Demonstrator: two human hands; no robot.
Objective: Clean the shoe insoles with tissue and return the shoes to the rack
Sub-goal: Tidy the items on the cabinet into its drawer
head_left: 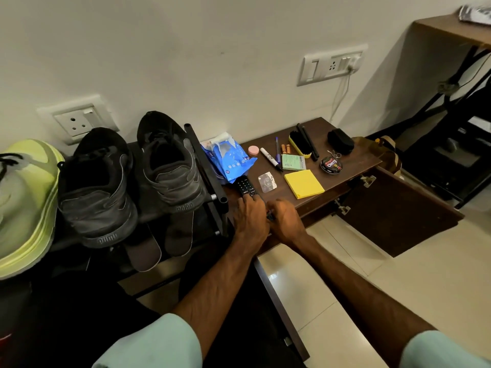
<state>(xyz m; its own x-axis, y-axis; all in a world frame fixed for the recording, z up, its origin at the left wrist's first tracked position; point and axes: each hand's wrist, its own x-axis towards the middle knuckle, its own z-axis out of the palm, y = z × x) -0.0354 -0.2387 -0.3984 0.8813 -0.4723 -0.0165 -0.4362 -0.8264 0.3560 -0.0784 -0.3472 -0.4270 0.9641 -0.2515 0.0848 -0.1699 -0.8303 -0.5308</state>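
Observation:
Two black shoes [98, 187] [170, 166] stand on the top shelf of the black shoe rack [204, 160], heels toward me. Below them, two dark insoles [144, 252] [179, 235] stick out from the lower shelf. A blue tissue pack [228, 158] lies just right of the rack on the brown cabinet top [353, 166]. My left hand [249, 216] has its fingers curled over the near end of a black remote [245, 185] at the cabinet's front edge. My right hand [287, 219] is curled beside it, gripping the remote's near tip.
A lime-green shoe [24, 205] sits far left on the rack. On the cabinet lie a yellow sticky-note pad [304, 184], a marker [269, 158], a shoe brush [301, 144] and a polish tin [331, 165]. The cabinet door [393, 213] hangs open to the right.

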